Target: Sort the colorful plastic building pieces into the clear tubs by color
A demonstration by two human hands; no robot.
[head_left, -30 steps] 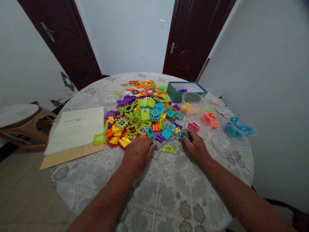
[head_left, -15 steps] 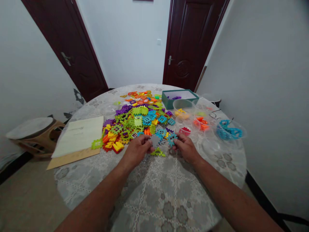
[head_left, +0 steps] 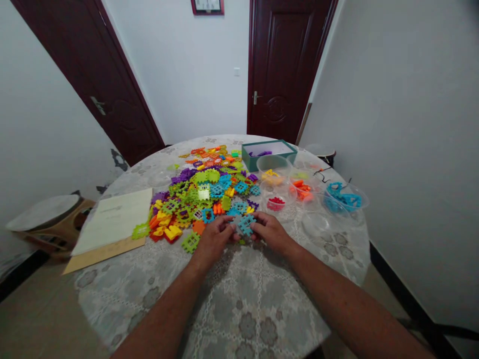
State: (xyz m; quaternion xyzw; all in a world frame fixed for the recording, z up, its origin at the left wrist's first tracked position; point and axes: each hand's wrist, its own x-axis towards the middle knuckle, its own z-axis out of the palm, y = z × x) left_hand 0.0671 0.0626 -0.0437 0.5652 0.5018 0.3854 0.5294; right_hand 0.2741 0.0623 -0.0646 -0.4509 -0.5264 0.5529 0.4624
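Note:
My left hand (head_left: 217, 236) is closed on a grey plastic piece (head_left: 235, 223), just in front of the pile. Fingers of my right hand (head_left: 270, 232) pinch a blue lattice piece (head_left: 246, 225). The two pieces meet between my hands; whether they are locked together I cannot tell. Part of a green piece (head_left: 242, 242) shows beneath them. Beyond my hands a heap of green, blue, yellow, orange and purple plastic pieces (head_left: 204, 192) spreads over the table. A separate green square piece (head_left: 190, 242) lies beside my left hand.
Clear bowls hold yellow pieces (head_left: 272, 177), red pieces (head_left: 276, 203), orange pieces (head_left: 301, 190) and blue pieces (head_left: 342, 197) on the right. Behind them stands a green box (head_left: 251, 163). A paper sheet (head_left: 116, 219) lies at the left of the round table (head_left: 239, 299).
My right hand has moved left with the blue piece, up against the grey piece in my left hand. The whole view has shifted, and a wall frame now shows at the top.

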